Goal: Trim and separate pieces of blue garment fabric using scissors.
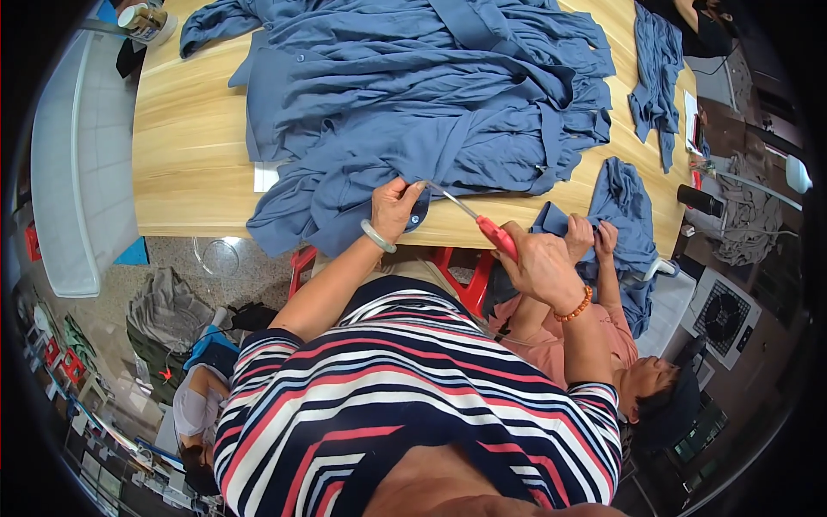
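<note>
My left hand (pixel 395 212), with a pale bangle at the wrist, is closed in a pinch on the edge of a blue buttoned garment (pixel 345 202) at the table's near edge. A dark button (pixel 415 219) shows just beside its fingers. My right hand (pixel 544 265), wearing an orange bead bracelet, grips a red-handled tool with a thin metal shaft (pixel 496 237). The shaft slants up and left, and its tip reaches the cloth by my left fingertips. What exactly the tip touches is too small to tell.
More blue garments (pixel 413 77) lie spread over the wooden table (pixel 177 164). Close on my right, a co-worker's hands (pixel 593 236) handle another blue piece (pixel 622 207). A jar (pixel 148 23) stands at the far left corner, a dark cylinder (pixel 699 200) at the right edge.
</note>
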Tool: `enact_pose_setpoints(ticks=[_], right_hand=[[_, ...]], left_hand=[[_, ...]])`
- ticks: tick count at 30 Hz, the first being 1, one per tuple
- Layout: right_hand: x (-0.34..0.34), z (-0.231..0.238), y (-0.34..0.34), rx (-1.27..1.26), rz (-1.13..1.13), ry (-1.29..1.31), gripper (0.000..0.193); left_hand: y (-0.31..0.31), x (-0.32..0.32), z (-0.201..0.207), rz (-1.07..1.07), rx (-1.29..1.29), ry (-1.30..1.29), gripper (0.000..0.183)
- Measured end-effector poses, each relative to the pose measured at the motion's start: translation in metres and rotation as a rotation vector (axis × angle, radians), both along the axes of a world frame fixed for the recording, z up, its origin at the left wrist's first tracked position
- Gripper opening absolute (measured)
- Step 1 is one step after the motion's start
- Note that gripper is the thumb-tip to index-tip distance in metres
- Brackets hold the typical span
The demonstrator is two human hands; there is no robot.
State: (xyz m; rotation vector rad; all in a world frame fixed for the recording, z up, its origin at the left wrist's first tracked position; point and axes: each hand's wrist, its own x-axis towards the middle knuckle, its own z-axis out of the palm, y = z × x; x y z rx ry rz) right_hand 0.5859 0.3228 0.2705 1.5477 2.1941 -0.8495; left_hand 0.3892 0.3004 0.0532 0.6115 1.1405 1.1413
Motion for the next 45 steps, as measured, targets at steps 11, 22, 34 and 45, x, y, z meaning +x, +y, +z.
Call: enact_pose_setpoints(ticks=[11, 22, 34, 45], right_hand=[[0.011, 0.011, 0.006, 0.173, -0.194, 0.268, 0.023], [0.016, -0.004, -0.001, 0.162, -0.22, 0.216, 0.025], [0.012, -0.002, 0.002, 0.273, -0.223, 0.266, 0.021], [0.019, -0.007, -0.006, 0.276, -0.21, 0.265, 0.021]], left_hand=[[0.047, -0.029, 0.112, -0.036, 0.821, 0.629, 0.021], [0.011, -0.02, 0.036, -0.382, -0.329, -0.712, 0.036], [0.067, -0.051, 0.14, 0.153, 0.167, -0.876, 0.024], [0.036, -0.036, 0.083, 0.48, -0.293, -0.755, 0.056]])
